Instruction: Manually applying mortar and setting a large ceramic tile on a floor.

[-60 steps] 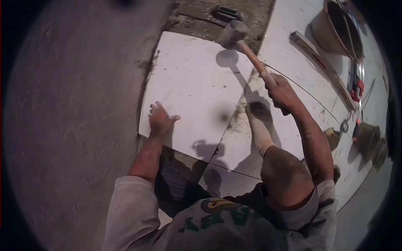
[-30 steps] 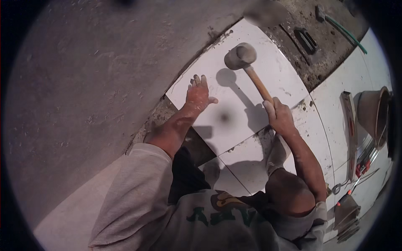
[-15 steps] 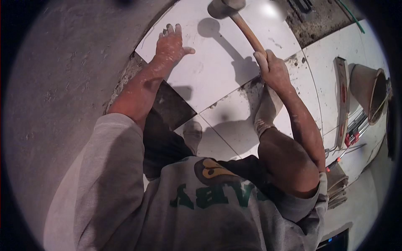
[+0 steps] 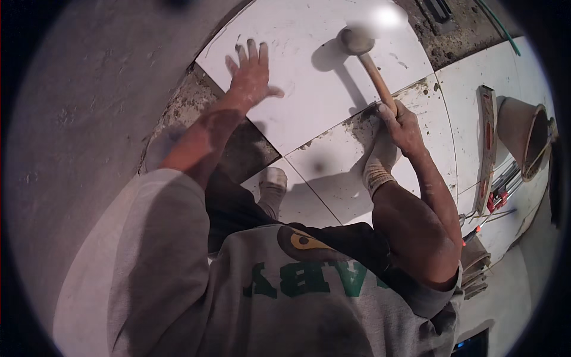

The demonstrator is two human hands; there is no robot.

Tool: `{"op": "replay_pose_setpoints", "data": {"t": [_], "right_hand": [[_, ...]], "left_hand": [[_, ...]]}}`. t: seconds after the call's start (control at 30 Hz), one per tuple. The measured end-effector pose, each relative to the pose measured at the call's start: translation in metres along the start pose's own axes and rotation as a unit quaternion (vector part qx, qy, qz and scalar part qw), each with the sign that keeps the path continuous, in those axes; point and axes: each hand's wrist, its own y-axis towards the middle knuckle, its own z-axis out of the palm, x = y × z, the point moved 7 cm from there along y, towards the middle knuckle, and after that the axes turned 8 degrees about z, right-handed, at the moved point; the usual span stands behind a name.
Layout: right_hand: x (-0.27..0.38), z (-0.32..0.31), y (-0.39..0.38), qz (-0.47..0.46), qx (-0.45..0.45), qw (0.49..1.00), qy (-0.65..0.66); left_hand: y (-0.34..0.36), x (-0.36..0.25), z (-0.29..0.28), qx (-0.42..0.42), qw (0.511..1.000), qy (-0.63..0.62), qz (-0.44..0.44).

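Observation:
A large white floor tile [image 4: 297, 89] lies in front of me, with dark mortar-streaked ground along its near left edge. My left hand [image 4: 251, 77] is spread over its left part, fingers apart and dusty, seemingly resting on the surface. In my right hand [image 4: 405, 130] is the wooden handle of a mallet [image 4: 377, 80], fingers wrapped round it near the end. The mallet's dark round head is over the right part of the tile, close to its own shadow; whether it touches cannot be told.
A bare mortar bed [image 4: 461, 38] borders the tile at the far right. On the right are a spirit level [image 4: 487, 149], a tilted bucket [image 4: 517, 128] and a red-handled tool [image 4: 496, 199]. A rough wall [image 4: 89, 131] rises on the left. My socked feet stand on nearer tiles [image 4: 324, 172].
The mallet has come down and nearer to me, its head now closer to its shadow on the tile. My left hand has shifted slightly, its fingers more spread.

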Motion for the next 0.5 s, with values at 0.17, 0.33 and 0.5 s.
{"op": "replay_pose_setpoints", "data": {"t": [0.17,0.33,0.5], "right_hand": [[0.025,-0.014,-0.050,-0.188,0.045,0.981,-0.030],[0.036,0.023,-0.072,-0.297,0.095,0.932,-0.183],[0.017,0.049,-0.052,-0.187,0.148,0.927,-0.291]], "left_hand": [[-0.015,-0.004,0.017,0.037,0.999,0.009,-0.004],[-0.010,-0.005,0.012,0.037,0.999,0.003,-0.003],[-0.011,-0.008,0.012,0.058,0.998,0.019,-0.007]]}}
